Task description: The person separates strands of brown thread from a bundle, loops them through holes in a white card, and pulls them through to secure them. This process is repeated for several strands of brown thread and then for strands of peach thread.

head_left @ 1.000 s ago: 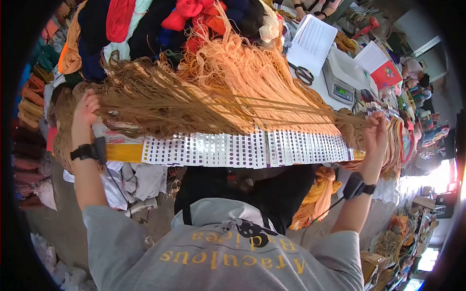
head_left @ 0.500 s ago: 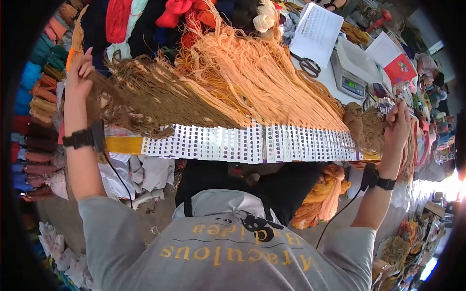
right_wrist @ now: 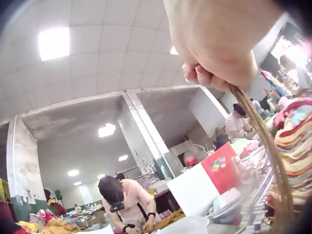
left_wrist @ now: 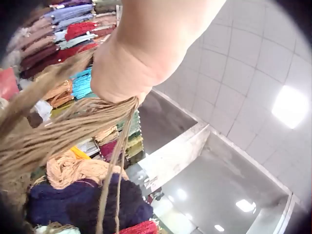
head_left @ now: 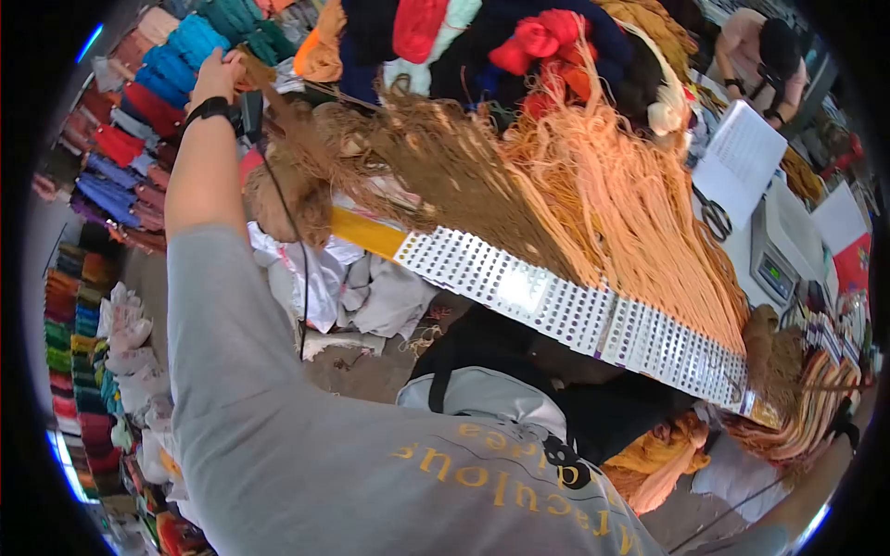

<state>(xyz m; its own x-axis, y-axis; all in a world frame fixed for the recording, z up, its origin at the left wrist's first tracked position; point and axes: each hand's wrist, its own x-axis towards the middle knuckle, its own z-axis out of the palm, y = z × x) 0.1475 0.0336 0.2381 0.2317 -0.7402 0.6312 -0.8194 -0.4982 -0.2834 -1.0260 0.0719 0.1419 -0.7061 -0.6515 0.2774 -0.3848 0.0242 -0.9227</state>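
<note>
At the upper left of the head view my left hand (head_left: 218,74) is raised and grips a hank of brown yarn (head_left: 287,116), which trails down toward the table. In the left wrist view the strands (left_wrist: 68,131) spread from under the curled fingers, with a few hanging loose. My right hand (right_wrist: 214,53) shows in the right wrist view, fingers curled round a thin bundle of brown yarn (right_wrist: 265,136) that hangs from it. In the head view that hand is at the right edge, largely cut off. Brown yarn (head_left: 464,167) and peach yarn (head_left: 630,204) lie fanned out between the arms.
White punched cards (head_left: 519,283) line the table's front edge under the yarn. Scissors (head_left: 714,218), a paper sheet (head_left: 742,153) and a digital scale (head_left: 779,250) stand to the right. Another person (head_left: 765,56) works beyond. Coloured hanks (head_left: 171,69) fill racks at left.
Brown strands stretched between both hands one second ago; now each hand holds its own bundle. My hands have moved farther apart, the left upward, and the head view has turned left.
</note>
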